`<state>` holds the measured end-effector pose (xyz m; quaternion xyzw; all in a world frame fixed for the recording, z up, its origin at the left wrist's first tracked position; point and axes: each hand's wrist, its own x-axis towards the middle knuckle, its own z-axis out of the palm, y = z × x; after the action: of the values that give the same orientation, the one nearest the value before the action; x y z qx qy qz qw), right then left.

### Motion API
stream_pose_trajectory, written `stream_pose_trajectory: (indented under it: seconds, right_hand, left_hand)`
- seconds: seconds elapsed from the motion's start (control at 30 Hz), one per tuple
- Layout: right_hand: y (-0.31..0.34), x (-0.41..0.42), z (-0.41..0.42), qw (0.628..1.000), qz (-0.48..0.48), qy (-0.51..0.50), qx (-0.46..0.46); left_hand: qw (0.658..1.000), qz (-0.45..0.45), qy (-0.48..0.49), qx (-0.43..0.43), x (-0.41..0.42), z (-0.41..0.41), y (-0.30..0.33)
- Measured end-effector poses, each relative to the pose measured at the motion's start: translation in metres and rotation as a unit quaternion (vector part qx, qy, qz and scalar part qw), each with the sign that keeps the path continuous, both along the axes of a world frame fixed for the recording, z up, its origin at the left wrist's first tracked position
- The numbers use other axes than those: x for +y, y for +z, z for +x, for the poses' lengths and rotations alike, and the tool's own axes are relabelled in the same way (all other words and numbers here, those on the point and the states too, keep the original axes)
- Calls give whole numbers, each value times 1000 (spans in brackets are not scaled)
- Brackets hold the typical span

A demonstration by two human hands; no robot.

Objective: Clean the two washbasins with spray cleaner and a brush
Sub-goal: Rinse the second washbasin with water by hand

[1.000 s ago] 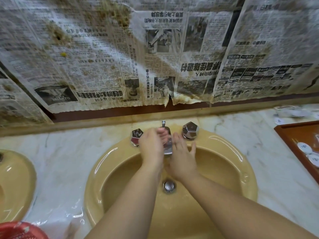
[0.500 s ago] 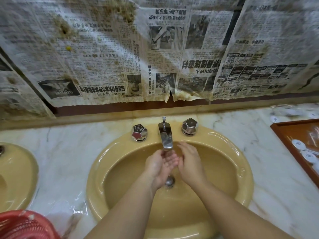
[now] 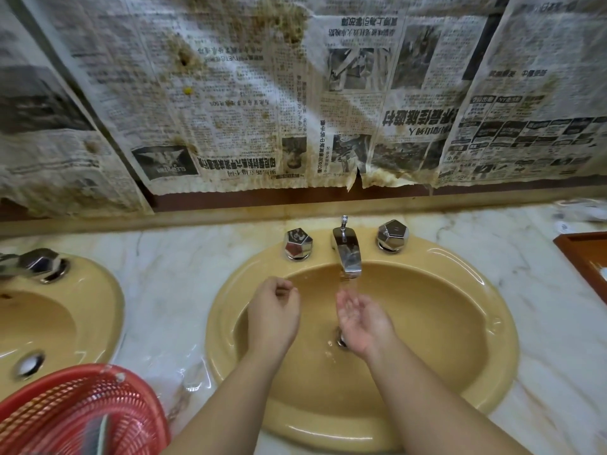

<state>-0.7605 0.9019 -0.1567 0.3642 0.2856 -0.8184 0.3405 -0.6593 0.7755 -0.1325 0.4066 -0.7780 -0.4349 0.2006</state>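
Note:
A yellow oval washbasin point(image 3: 486, 326) sits in the marble counter, with a chrome spout point(image 3: 347, 256) and two faceted chrome knobs point(image 3: 298, 243) behind it. Water runs from the spout onto my right hand point(image 3: 363, 318), which is cupped palm-up over the drain, holding nothing. My left hand point(image 3: 274, 311) hovers over the basin's left side, fingers loosely curled, holding nothing. A second yellow washbasin point(image 3: 98, 310) lies at the left edge. No spray cleaner or brush is visible.
A red plastic basket point(image 3: 82, 412) sits at the bottom left on the wet marble counter point(image 3: 174, 284). A brown wooden tray point(image 3: 584, 261) is at the right edge. Stained newspaper point(image 3: 295, 110) covers the wall behind.
My hands came down from the spout into the bowl, then parted: the left moved left and the right now cups under the running water. The view shifted left, showing more basket.

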Motion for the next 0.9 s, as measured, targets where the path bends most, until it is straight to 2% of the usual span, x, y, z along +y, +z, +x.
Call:
stream_pose_trajectory:
  seconds: [0.1, 0.17, 0.27, 0.3, 0.37, 0.4, 0.43, 0.53, 0.6, 0.73, 0.8, 0.87, 0.9]
  right_hand:
    - [1, -14, 25, 997, 48, 55, -7]
    - [21, -39, 29, 997, 32, 75, 7]
    - [69, -74, 27, 983, -17, 151, 107]
    - [79, -79, 25, 974, -15, 174, 145]
    - [83, -75, 21, 956, 39, 218, 192]
    - [78, -65, 20, 947, 84, 238, 201]
    - [71, -54, 22, 938, 127, 251, 202]
    - [42, -19, 25, 930, 202, 256, 168]
    - [25, -2, 22, 936, 226, 240, 122]
    - [7, 13, 3, 969, 173, 170, 53]
    - [3, 12, -8, 981, 130, 139, 28]
    - [2, 9, -16, 987, 101, 120, 22]
    - [2, 8, -19, 989, 90, 114, 24]
  left_hand:
    - [978, -196, 26, -67, -29, -4, -6]
    - [959, -219, -17, -177, -45, -15, -11]
    - [911, -225, -129, -321, -49, -33, -18]
    - [884, -258, -168, -353, -39, -37, -19]
    - [823, -345, -269, -364, -12, -36, -26]
    - [813, -356, -298, -350, -2, -32, -29]
    - [820, -355, -291, -341, 0, -30, -32]
    - [865, -318, -173, -348, -30, -33, -29]
    - [875, -291, -139, -362, -38, -35, -25]
    - [883, -317, -253, -236, 2, -23, -38]
    - [887, -293, -312, -175, 9, -13, -45]
    - [882, -259, -362, -156, 6, -7, -52]
    - [875, -244, -379, -177, 5, -5, -54]
